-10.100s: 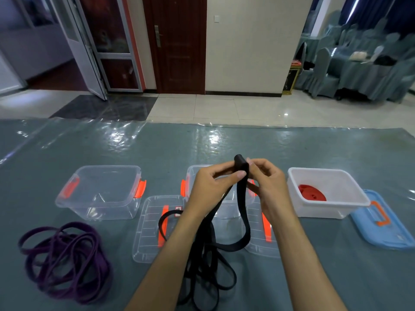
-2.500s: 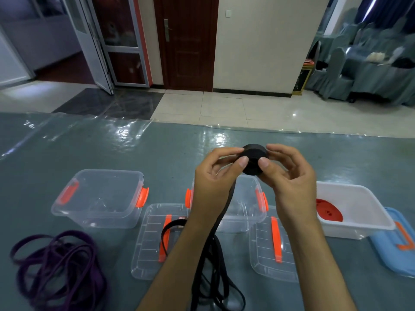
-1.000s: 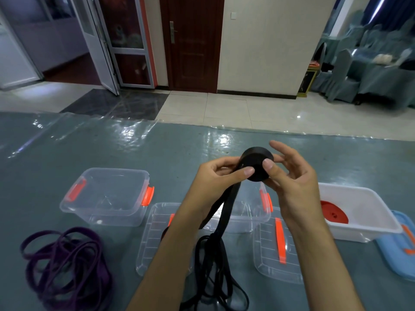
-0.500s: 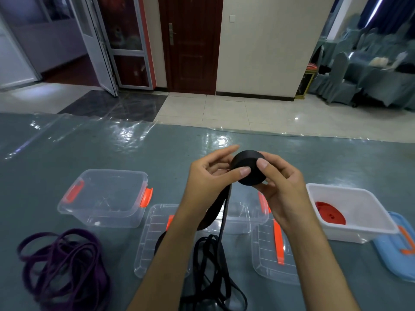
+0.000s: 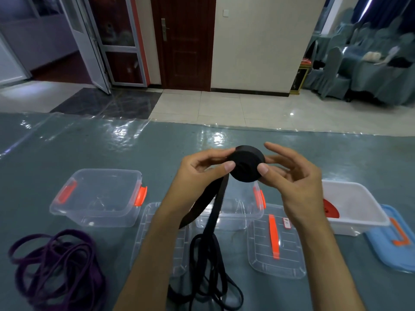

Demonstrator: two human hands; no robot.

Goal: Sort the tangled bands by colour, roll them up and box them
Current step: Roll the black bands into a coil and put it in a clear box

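Black roll (image 5: 246,163) up at chest level above counter (image 5: 157,149): we pinch it w/ both hands, left (image 5: 197,176) feeding tail, right (image 5: 289,176) steadying so coil stays tight. Purple bands (image 5: 56,265) wait left; box (image 5: 96,198) ready.

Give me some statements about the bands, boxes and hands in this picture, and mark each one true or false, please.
1. Both hands hold a black rolled band. True.
2. The purple bands lie in the left clear box. False: they lie loose on the table, in front of it.
3. The white box holds a red roll. True.
4. The black band is fully rolled. False: a long tail hangs down to the table.
5. The blue lid covers the white box. False: it lies beside it.
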